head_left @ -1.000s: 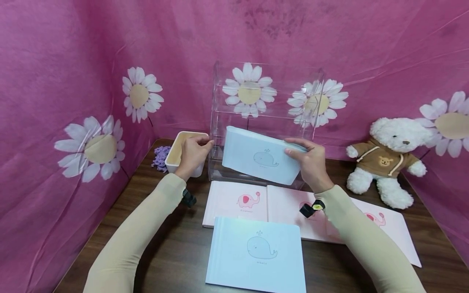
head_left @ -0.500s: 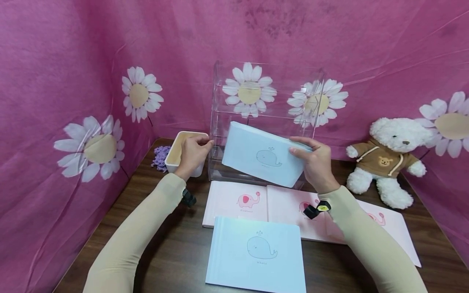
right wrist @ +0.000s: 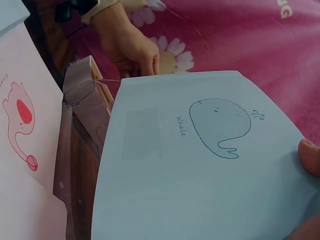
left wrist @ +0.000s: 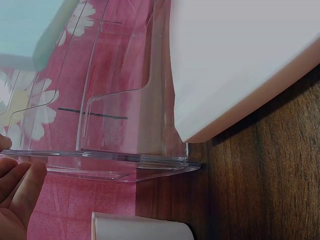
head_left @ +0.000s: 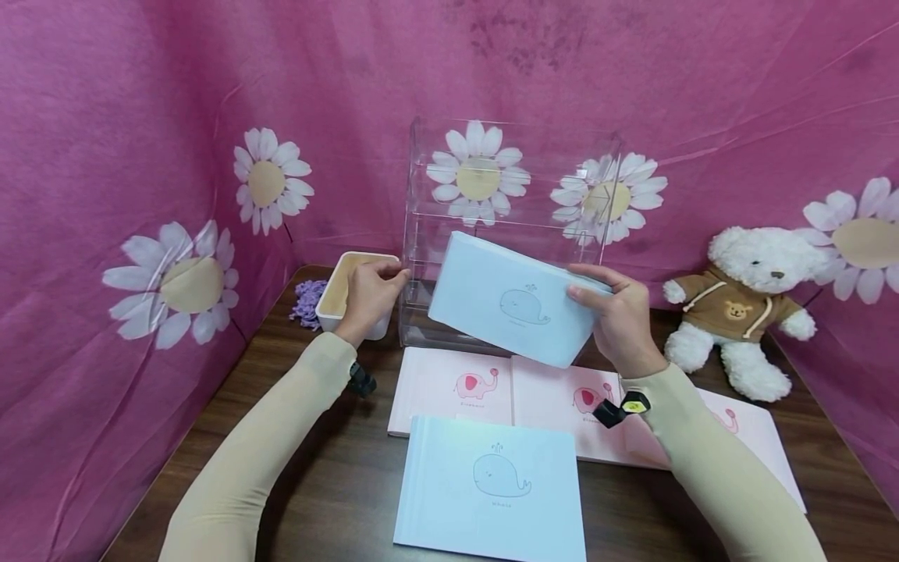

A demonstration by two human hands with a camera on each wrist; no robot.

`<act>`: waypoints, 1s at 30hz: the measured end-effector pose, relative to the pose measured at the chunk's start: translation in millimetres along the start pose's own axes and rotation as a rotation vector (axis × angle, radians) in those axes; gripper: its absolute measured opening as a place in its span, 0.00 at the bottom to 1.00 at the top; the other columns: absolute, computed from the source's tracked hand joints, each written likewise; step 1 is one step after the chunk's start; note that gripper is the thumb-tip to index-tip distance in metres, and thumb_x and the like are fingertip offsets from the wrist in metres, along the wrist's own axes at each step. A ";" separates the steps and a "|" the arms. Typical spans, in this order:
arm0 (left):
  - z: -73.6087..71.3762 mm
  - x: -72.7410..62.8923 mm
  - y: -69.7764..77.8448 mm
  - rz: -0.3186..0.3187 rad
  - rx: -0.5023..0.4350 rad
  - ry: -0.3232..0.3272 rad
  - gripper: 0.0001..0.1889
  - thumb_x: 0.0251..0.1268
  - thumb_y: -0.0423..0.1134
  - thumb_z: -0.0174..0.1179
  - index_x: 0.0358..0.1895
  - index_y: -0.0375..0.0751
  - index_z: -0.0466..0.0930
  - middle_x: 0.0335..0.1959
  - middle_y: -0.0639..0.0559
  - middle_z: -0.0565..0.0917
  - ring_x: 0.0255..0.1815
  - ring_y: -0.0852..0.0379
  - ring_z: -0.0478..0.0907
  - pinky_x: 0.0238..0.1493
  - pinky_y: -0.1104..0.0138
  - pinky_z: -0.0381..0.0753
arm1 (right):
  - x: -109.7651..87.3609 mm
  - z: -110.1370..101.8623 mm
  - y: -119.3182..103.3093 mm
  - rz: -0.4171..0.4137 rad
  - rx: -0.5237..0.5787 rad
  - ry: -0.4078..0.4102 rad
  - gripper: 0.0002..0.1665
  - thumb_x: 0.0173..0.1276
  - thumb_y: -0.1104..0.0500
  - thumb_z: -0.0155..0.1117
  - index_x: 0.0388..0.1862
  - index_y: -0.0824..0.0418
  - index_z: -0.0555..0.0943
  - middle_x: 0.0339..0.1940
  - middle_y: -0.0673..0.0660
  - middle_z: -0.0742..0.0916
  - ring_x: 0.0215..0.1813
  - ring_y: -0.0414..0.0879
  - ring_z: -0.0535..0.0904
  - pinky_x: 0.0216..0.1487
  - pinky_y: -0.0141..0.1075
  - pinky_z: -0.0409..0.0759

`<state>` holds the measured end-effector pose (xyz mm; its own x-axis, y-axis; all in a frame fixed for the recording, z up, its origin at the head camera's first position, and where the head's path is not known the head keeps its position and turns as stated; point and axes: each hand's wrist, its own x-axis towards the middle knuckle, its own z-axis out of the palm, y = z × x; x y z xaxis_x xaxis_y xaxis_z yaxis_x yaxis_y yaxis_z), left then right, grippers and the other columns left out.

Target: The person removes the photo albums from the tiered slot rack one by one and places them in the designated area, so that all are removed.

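My right hand [head_left: 621,324] grips the right end of a light blue book [head_left: 485,300] with a whale drawing, thumb in front. The book is tilted down to the right, raised before a clear acrylic book rack [left wrist: 115,157] at the back of the table. At the rack's left side, my left hand [head_left: 372,297] pinches the upright edge between thumb and fingers. In the left wrist view, fingers [left wrist: 30,187] show at that clear side panel. A second whale book [head_left: 449,492] lies flat at the table front. The held book covers part of the rack's lower tiers.
Pink elephant books [head_left: 435,382] lie in a row before the rack, the right one partly under my sleeve. A white box [head_left: 325,312] and a fluffy purple clump [head_left: 307,303] stand left. A white teddy bear [head_left: 744,304] sits at the right.
My right hand has drawn the whale book to the right and slightly down, its left end now a little higher. My left hand has stayed on the rack's edge.
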<state>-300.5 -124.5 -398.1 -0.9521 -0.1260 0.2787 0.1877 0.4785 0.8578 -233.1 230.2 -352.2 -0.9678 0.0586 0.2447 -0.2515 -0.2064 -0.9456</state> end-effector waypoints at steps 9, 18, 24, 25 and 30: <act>0.5 -0.2 1.0 0.028 0.029 0.029 0.14 0.64 0.43 0.68 0.48 0.39 0.90 0.43 0.43 0.91 0.45 0.50 0.87 0.45 0.62 0.83 | -10.0 -11.3 -11.1 0.040 0.092 0.000 0.18 0.63 0.73 0.69 0.52 0.64 0.88 0.40 0.53 0.93 0.40 0.44 0.91 0.40 0.36 0.88; 0.6 -0.2 1.7 0.023 0.022 0.024 0.14 0.65 0.42 0.67 0.49 0.39 0.89 0.43 0.43 0.91 0.45 0.50 0.87 0.45 0.62 0.83 | -21.3 -25.1 -23.3 0.016 0.159 0.012 0.17 0.64 0.76 0.66 0.50 0.66 0.88 0.39 0.54 0.93 0.40 0.44 0.91 0.41 0.34 0.88; 1.0 -0.1 2.0 0.013 0.008 0.018 0.13 0.65 0.40 0.68 0.49 0.38 0.89 0.43 0.42 0.91 0.45 0.49 0.86 0.47 0.59 0.84 | -30.1 -41.2 -33.1 0.000 0.172 0.034 0.18 0.65 0.78 0.63 0.51 0.68 0.87 0.45 0.54 0.91 0.41 0.45 0.91 0.41 0.35 0.88; 0.8 -0.1 2.1 0.010 0.007 0.017 0.13 0.65 0.41 0.68 0.49 0.39 0.89 0.43 0.43 0.91 0.45 0.49 0.86 0.47 0.59 0.84 | -31.3 -44.2 -34.9 -0.004 0.173 0.038 0.18 0.65 0.78 0.62 0.51 0.68 0.87 0.45 0.54 0.91 0.41 0.45 0.91 0.41 0.35 0.88; 0.1 -0.3 2.7 0.000 0.005 0.015 0.14 0.65 0.42 0.67 0.49 0.39 0.89 0.43 0.43 0.91 0.45 0.50 0.86 0.45 0.62 0.83 | -37.7 -60.6 -42.7 -0.017 0.198 0.037 0.19 0.66 0.80 0.58 0.50 0.69 0.87 0.47 0.54 0.91 0.42 0.47 0.91 0.40 0.36 0.88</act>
<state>-299.8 -123.1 -395.9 -0.9483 -0.1393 0.2851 0.1863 0.4827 0.8557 -185.6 296.1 -334.1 -0.9634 0.0989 0.2491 -0.2677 -0.3929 -0.8797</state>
